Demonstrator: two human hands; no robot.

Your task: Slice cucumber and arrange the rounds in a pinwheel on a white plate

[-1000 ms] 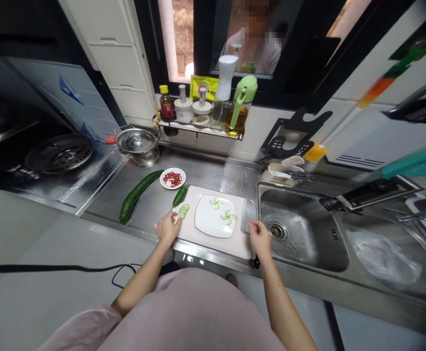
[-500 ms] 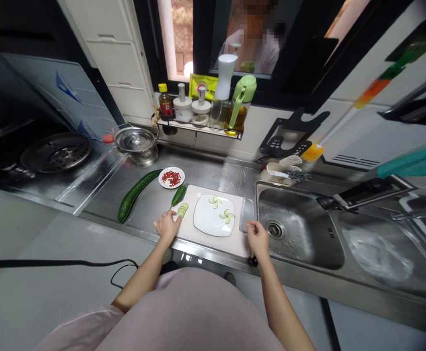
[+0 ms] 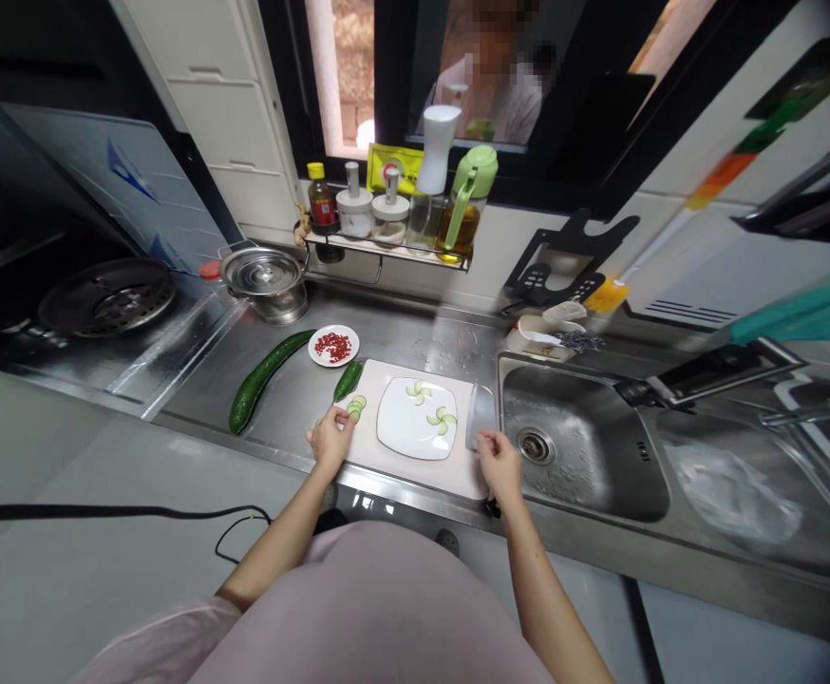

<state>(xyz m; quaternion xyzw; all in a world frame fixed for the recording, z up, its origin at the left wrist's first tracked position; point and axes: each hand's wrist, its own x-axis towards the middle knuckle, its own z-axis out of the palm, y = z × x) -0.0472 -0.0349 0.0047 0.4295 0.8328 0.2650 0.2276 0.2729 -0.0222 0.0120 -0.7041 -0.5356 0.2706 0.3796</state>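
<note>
My left hand (image 3: 330, 440) is at the left edge of the cutting board (image 3: 395, 466), its thumb and fingertips pinched at the near end of a short row of cucumber slices (image 3: 358, 406). Just beyond those slices lies a cut piece of cucumber (image 3: 348, 381). A white plate (image 3: 407, 433) sits on the board, with two pinwheels of thin cucumber pieces (image 3: 442, 421) on it. My right hand (image 3: 500, 465) is closed over the board's right edge, by the cleaver (image 3: 481, 410). It covers part of the cleaver's handle; what its fingers hold is hidden.
A whole cucumber (image 3: 262, 385) and a small dish (image 3: 313, 359) of red bits lie to the left. Behind them stands a steel pot (image 3: 273, 282). The sink (image 3: 600, 456) is on the right. A rack (image 3: 393, 249) of seasoning containers hangs at the back.
My left hand has shifted slightly right, and its fingers have drawn together at the cucumber slices. The right hand stays by the cleaver, almost unmoved.
</note>
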